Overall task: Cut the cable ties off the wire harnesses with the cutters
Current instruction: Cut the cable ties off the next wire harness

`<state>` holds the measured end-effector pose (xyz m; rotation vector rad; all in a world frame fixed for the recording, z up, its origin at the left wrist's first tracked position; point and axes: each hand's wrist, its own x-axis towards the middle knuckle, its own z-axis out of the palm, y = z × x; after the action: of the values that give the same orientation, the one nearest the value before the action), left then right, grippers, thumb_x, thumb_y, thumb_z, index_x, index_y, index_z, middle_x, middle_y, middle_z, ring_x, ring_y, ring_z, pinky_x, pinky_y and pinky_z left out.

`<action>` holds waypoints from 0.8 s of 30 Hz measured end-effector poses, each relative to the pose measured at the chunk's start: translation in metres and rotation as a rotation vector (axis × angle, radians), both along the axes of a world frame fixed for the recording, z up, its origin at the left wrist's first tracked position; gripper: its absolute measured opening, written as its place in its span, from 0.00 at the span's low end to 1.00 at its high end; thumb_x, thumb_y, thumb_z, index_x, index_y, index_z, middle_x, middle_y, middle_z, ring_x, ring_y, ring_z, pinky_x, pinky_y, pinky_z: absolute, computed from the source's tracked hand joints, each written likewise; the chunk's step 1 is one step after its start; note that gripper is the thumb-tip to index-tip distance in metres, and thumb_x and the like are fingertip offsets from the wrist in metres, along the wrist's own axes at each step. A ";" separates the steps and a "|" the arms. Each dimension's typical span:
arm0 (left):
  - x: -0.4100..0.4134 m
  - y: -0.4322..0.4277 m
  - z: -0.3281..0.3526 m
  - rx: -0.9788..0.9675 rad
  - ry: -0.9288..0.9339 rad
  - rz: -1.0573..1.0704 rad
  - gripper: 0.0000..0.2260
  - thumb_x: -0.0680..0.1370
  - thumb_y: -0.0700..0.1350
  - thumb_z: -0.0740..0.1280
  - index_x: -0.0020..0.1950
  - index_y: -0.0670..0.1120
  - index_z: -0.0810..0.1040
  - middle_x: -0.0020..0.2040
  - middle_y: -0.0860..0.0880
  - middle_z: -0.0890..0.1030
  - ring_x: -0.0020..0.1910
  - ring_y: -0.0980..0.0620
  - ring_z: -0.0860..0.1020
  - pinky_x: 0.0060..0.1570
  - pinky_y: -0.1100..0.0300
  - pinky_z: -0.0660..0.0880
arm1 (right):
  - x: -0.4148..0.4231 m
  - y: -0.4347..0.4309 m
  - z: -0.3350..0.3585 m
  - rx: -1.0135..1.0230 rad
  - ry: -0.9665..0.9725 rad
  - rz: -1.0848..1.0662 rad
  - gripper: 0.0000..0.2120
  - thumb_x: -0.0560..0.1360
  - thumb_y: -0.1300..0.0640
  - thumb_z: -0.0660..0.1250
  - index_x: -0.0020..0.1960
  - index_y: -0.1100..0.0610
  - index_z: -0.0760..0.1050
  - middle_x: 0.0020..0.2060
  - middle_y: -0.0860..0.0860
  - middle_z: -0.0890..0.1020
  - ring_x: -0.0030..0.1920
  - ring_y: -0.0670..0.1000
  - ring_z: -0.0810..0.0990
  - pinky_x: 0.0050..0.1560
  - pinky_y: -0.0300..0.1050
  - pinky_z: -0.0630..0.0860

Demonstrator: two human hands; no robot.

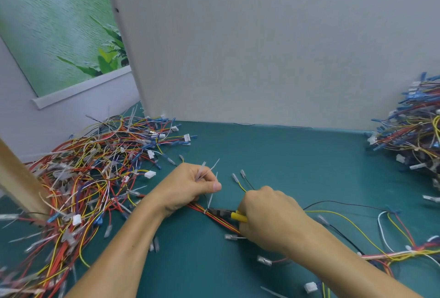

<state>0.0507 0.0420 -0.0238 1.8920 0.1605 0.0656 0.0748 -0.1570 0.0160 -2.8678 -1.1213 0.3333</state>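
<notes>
We take the wire harness (221, 221) under our hands as the mark for everything else. It lies on the green table mat (273, 154) as a tight bundle of red, orange and yellow wires. Its long axis runs from under our left hand (190, 185) down and rightward beneath our right hand (269, 216), then on toward the right edge.

The cable tie (206, 211) to be cut wraps the harness crosswise, between the two hands, and its pale tail stands up off the harness toward the left thumb.

Our right hand is curled round the yellow handles of the cutters (226, 213). The dark nose points leftward, almost along the harness, with its tip right at the tie. We cannot tell whether the blades straddle the strap or merely touch it.

Our left hand is curled too, pinching a few loose tie strips (205, 171) above the harness. Its heel lies over the bundle just left of the tie, though we cannot see whether it pins the wires.

We judge the snip turns on that near-parallel lie: the blades must take the strap alone and not a wire beneath it. Left of the harness sprawls a tangled pile (90, 178); well to its right sits another heap (414, 130).
</notes>
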 end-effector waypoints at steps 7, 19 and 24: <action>0.000 -0.001 -0.001 -0.035 -0.002 -0.003 0.08 0.72 0.39 0.74 0.35 0.45 0.78 0.25 0.52 0.63 0.24 0.54 0.57 0.25 0.63 0.53 | -0.001 0.001 0.002 -0.001 0.026 0.004 0.16 0.77 0.53 0.61 0.33 0.54 0.61 0.33 0.51 0.65 0.29 0.50 0.62 0.34 0.44 0.62; 0.000 -0.001 -0.002 -0.054 0.003 0.002 0.10 0.73 0.38 0.72 0.33 0.47 0.80 0.24 0.54 0.64 0.23 0.55 0.56 0.24 0.63 0.53 | 0.001 0.007 0.002 -0.006 0.029 0.005 0.14 0.76 0.56 0.62 0.34 0.54 0.62 0.33 0.52 0.65 0.29 0.51 0.63 0.31 0.44 0.62; 0.000 -0.001 -0.002 -0.068 -0.001 0.005 0.09 0.73 0.38 0.73 0.34 0.46 0.80 0.24 0.53 0.64 0.23 0.55 0.57 0.24 0.64 0.54 | -0.002 0.008 0.003 -0.033 -0.010 0.044 0.15 0.78 0.60 0.59 0.34 0.55 0.58 0.33 0.52 0.63 0.35 0.56 0.67 0.36 0.47 0.65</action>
<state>0.0509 0.0412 -0.0257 1.8234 0.1651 0.0641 0.0732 -0.1492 0.0191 -2.8797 -1.1938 0.3428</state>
